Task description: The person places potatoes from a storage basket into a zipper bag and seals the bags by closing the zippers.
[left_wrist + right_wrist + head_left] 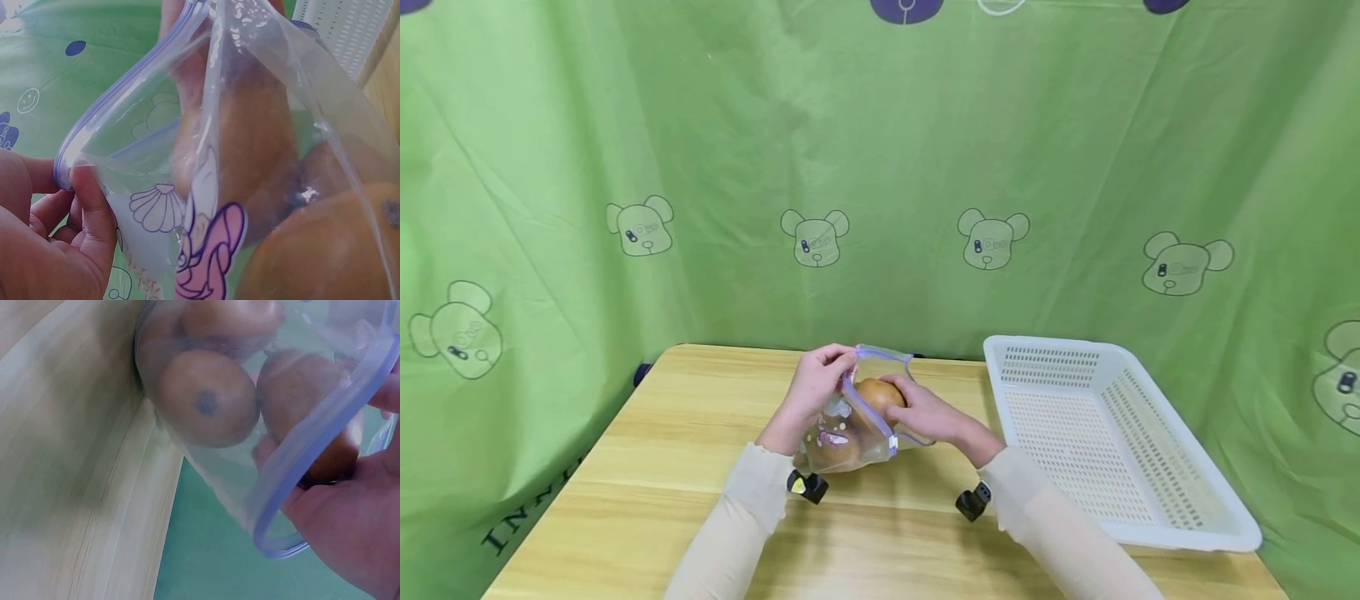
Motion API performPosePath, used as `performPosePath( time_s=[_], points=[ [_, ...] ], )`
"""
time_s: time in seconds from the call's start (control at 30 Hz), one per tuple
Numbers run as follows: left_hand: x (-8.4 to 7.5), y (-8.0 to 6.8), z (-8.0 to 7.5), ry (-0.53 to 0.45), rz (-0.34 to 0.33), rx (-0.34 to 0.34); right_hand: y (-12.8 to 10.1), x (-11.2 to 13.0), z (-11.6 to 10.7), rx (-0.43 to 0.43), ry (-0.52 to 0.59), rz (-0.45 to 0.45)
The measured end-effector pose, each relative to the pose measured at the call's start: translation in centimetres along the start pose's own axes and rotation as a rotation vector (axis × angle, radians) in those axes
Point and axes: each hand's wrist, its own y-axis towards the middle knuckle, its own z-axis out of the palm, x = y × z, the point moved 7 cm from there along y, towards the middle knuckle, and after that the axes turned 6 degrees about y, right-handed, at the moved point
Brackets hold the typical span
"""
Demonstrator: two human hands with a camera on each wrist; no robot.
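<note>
A clear zip bag point(876, 450) with a purple seal and printed shell and pink figures stands over the table, its mouth spread apart. At the left end of the mouth, my left hand point(816, 383) pinches the seal edge between thumb and fingers. My right hand point(928, 410) reaches into the mouth and grips a round orange-brown fruit point(880, 397), thumb on the near side. Lower in the bag lie several like fruits; one point(209, 399) shows a dark spot at its end. The right fingertips are partly hidden behind the fruit and bag film.
To the right stands a white perforated plastic basket point(1075, 450) on the light wooden table point(647, 492). A green curtain point(880, 167) with bear-head prints hangs behind the table's far edge. Black wrist cameras sit below both wrists.
</note>
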Motion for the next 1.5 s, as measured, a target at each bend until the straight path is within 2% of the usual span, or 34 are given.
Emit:
performPosePath(
  time_s=[0.17,0.3,0.5,0.67,0.9,1.07,1.17,1.27,1.5],
  points=[
    [0.1,0.0,-0.1,0.006,-0.006,-0.012,0.2,0.1,0.0,-0.029,-0.053,-0.037],
    [0.1,0.0,-0.1,-0.006,0.002,-0.017,0.0,0.3,0.0,-0.021,-0.072,-0.029],
    [0.1,0.1,-0.1,-0.014,0.007,-0.017,-0.1,0.5,0.2,0.012,0.014,-0.007],
    [0.1,0.0,0.0,-0.015,0.002,-0.008,0.1,0.0,0.2,-0.01,0.052,-0.004],
    [0.3,0.0,-0.1,-0.007,-0.023,-0.007,-0.4,0.8,-0.3,-0.095,-0.036,-0.053],
    [0.2,0.2,-0.2,0.009,-0.015,-0.016,-1.9,2.7,-1.4,-0.157,-0.136,-0.157],
    [0.1,0.3,-0.2,0.013,-0.007,-0.022,-3.0,3.6,-1.9,-0.185,-0.14,-0.161],
    [0.1,0.4,-0.3,0.017,0.001,-0.03,-3.7,3.9,-1.8,-0.157,-0.104,-0.115],
    [-0.4,0.7,-0.5,0.064,0.049,-0.065,-4.2,3.4,0.3,0.001,0.04,0.015]
  ],
)
